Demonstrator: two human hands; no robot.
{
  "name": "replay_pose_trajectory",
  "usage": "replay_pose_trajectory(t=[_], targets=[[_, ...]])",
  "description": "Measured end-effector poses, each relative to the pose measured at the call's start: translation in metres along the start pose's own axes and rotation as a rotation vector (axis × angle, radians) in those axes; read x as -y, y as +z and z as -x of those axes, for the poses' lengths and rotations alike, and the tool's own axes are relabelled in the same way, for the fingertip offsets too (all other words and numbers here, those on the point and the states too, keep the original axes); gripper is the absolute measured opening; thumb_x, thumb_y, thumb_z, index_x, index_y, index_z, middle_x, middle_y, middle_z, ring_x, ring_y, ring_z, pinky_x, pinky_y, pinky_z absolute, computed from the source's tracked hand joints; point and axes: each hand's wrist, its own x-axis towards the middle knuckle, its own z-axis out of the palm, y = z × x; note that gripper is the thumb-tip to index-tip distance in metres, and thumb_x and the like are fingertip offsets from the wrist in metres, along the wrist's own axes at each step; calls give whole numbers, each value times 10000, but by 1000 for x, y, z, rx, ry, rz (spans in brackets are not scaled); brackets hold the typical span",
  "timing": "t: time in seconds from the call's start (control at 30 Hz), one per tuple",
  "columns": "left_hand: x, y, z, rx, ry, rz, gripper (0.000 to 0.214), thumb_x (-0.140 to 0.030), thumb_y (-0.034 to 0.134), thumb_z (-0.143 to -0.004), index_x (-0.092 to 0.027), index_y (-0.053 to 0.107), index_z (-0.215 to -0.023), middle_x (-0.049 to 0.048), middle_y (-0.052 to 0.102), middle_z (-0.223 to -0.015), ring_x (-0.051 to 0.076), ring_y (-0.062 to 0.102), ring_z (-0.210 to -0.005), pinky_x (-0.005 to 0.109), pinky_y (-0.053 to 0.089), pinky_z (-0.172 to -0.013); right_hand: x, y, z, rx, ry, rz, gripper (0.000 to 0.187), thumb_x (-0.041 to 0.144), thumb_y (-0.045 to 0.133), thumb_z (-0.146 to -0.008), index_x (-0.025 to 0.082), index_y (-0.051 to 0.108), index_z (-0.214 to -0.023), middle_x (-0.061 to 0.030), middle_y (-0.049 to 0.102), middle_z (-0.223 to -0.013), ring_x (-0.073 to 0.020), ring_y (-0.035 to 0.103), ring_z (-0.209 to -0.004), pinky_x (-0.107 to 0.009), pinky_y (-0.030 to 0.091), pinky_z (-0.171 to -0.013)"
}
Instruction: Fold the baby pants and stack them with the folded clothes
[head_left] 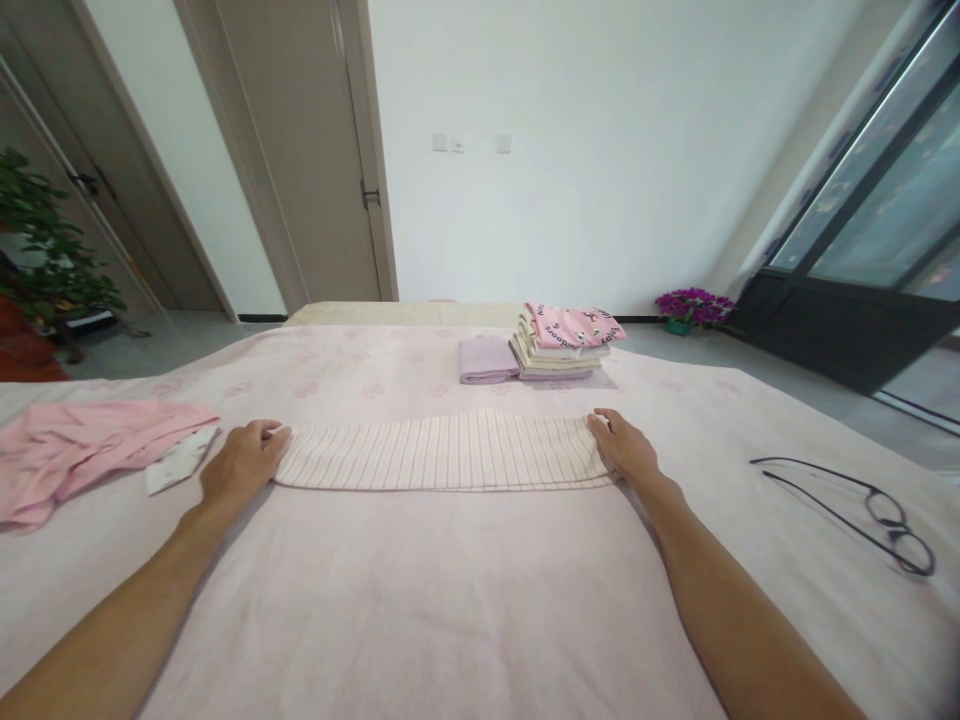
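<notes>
Clearly legible only in part, dark lettering on the pink printed cloth atop a folded stack appears to include the word "outdoors"; the rest is too small to tell. Below it, a striped cloth in cream and pink lies in a long flat band across a pale pink sheet with a faint flower print. The left hand touches the band's left end, fingers bent at its edge, and the right hand touches the opposite end; whether either grasps the fabric or only presses it cannot be told.

Beyond the sheet, a white wall carries small pale wall plates beside a closed grey-brown door. A dark-framed glass panel stands at right, near purple flowers in a green pot on the grey floor. A leafy plant fills the left edge.

Just beside the left hand lie a rumpled pink garment and a white patterned piece, partly beneath it. A folded lilac cloth adjoins the stack; dark-framed glasses, arms extended, rest at far right.
</notes>
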Motion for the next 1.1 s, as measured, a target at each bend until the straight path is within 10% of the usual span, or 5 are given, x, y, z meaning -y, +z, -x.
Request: replay_pose_trajectory(t=[0.47,0.83,1.1], targets=[[-9,-10,23,-245,143,-196,380,-487,396,-927,-204,630,-1025,114,645,-1095,286,603,-1018,376,442,-835,13,-8,24,-67,-9,240,520,560,357,-954,255,547,-1330,-118,690,-1189,-318,648,-1066,-458,452,-900],[-7,-11,22,-7,16,-116,458,-592,357,-930,-219,586,-1066,100,699,-1072,309,661,-920,358,433,-676,12,-6,22,-98,-35,201,496,512,412,-936,282,542,-1356,-94,723,-1083,-315,663,-1014,-417,463,-849],[-6,-10,21,-112,101,-141,349,-475,451,-917,-204,594,-1083,91,706,-1027,278,662,-928,348,438,-733,10,-5,20,-86,-54,176,482,503,407,-926,292,570,-1328,-78,729,-1042,-297,667,-973,-400,469,-821]])
